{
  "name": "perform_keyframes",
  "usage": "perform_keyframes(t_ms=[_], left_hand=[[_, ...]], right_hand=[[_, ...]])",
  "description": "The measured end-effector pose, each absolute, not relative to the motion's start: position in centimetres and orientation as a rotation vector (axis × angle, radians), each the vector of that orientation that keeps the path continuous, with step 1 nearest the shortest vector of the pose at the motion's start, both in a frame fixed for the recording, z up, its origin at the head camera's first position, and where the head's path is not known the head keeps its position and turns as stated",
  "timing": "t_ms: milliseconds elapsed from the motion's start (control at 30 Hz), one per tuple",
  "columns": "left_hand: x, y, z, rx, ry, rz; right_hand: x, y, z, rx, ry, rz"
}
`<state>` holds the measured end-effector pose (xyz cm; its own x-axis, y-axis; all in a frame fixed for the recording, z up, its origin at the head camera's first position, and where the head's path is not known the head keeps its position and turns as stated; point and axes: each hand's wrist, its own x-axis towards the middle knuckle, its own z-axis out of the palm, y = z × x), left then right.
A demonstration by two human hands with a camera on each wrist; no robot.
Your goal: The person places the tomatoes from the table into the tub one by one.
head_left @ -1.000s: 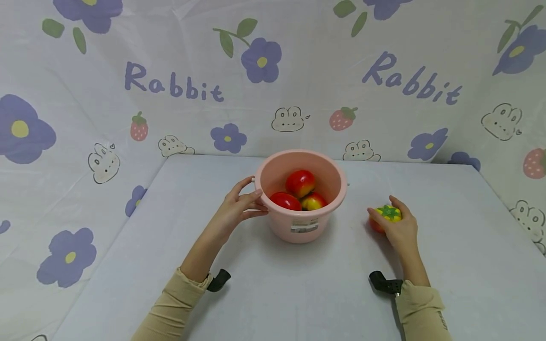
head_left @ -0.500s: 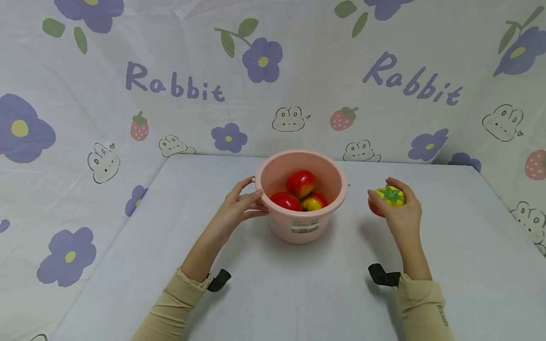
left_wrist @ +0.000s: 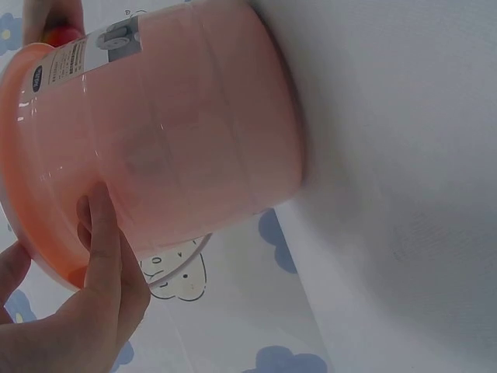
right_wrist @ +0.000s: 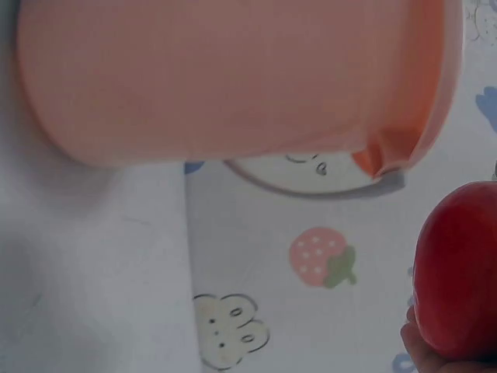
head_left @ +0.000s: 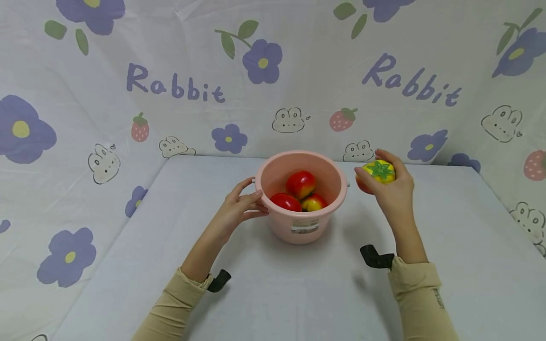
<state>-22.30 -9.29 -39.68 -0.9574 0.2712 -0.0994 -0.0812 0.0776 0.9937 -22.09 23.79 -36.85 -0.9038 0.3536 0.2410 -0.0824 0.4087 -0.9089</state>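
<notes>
A pink plastic bucket stands upright on the table with three red-and-yellow toy fruits inside, one red fruit lying uppermost. My left hand holds the bucket's left rim; in the left wrist view its thumb is at the rim and its fingers lie against the outer wall. To the right of the bucket, my right hand grips a red-and-yellow toy fruit with a green star-shaped top, raised above the table. The right wrist view shows that fruit's smooth red side beside the bucket's rim.
A white cloth covers the table. Behind it hangs a printed curtain with flowers, rabbits and strawberries. A thin handle hangs along the bucket's far side. Black camera mounts jut from both wrists.
My right hand has lifted the toy fruit off the table and carried it up, away from me and slightly left, towards the bucket. The left hand and the bucket have stayed in place.
</notes>
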Motion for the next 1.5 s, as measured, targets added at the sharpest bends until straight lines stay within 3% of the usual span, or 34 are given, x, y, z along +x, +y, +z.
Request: perform_keyframes(t_ms=[767, 1500], left_hand=[[-22.4, -9.5, -39.5, 0.217, 2.086, 1.969], [-22.7, -9.7, -39.5, 0.216, 2.066, 1.976]], right_hand=[[-23.4, 17.6, -32.4, 0.103, -2.209, 1.603], [-24.5, 14.4, -32.8, 0.156, -2.503, 1.603]])
